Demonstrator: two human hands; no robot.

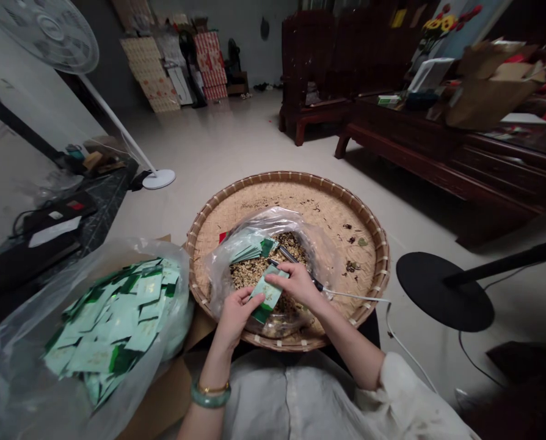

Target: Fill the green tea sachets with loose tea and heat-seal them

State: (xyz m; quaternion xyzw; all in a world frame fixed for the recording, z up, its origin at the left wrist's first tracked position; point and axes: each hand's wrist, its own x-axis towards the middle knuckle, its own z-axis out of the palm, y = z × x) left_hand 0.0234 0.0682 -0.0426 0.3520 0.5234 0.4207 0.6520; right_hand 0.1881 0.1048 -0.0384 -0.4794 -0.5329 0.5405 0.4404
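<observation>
Left hand (232,315) and right hand (301,286) fingers (276,280) pinched one green packet (270,292) over the clear bag (218,276) of dried bits (246,274), likely so spills got caught.

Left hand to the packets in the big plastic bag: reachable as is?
Probably yes: the plastic bag gapes open left of the left hand, leaving the packets exposed, though that hand is holding a packet along with the right hand.

Pale floor (245,131), grey wall (250,21), dark wooden table (419,143), white fan (50,33)
</observation>
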